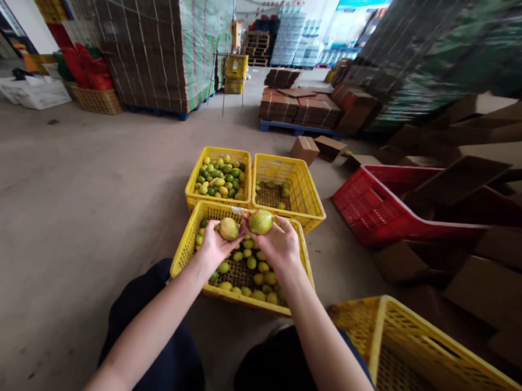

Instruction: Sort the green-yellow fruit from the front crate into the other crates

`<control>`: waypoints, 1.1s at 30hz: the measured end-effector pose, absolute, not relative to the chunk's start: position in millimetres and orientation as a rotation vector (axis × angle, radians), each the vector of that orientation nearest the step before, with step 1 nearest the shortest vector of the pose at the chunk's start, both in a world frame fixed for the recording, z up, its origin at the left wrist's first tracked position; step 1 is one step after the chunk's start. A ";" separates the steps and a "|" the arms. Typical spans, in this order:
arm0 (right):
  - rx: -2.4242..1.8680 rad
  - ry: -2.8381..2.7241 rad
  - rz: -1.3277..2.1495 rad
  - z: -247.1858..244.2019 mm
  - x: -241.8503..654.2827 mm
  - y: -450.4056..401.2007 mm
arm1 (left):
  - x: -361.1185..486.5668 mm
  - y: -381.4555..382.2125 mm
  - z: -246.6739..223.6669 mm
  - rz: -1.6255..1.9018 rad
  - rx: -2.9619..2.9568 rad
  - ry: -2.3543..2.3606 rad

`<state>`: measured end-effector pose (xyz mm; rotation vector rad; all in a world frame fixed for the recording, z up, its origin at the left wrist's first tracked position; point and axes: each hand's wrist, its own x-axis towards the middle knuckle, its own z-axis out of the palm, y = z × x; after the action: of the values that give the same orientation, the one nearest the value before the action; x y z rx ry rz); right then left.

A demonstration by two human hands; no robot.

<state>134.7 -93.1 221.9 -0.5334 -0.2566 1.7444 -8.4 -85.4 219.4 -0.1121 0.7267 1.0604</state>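
Side by side above the near yellow crate [177, 260], my two hands each hold one fruit that looks like a lemon. My left hand [214, 247] has its fingers and thumb around a dull yellow lemon [229, 229]. In my right hand [281, 243], palm up, rests a larger, shinier yellow-green lemon [261, 221], with the thumb against its side. The fingertips of both hands come close together; whether they touch is unclear. Below, several green and yellow lemons [260, 279] lie in the near crate, with its dark slotted floor showing between them.
Beyond stand a yellow crate [195, 201] full of mixed lemons and a yellow crate [315, 207] with a few greener ones. To the right are a red crate [365, 207], cardboard boxes [492, 289] and another yellow crate [383, 318]. Wrapped pallet stacks [164, 44] rise behind.
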 end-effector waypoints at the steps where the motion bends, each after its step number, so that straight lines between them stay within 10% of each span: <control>1: -0.542 -0.254 1.741 223.7 135.5 -92.5 | -8.5 -84.8 221.5 1.069 -0.097 0.725; 20: -0.609 -0.404 1.763 238.3 126.4 -100.0 | -16.9 -92.3 231.8 0.974 0.174 0.412; 33: -0.874 -1.165 0.899 233.4 113.0 -113.3 | -19.6 -98.5 229.7 1.402 1.140 0.515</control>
<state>113.0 -113.3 233.4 -0.8740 -1.1654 0.8987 -19.6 -98.5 229.7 1.1399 0.5152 1.4016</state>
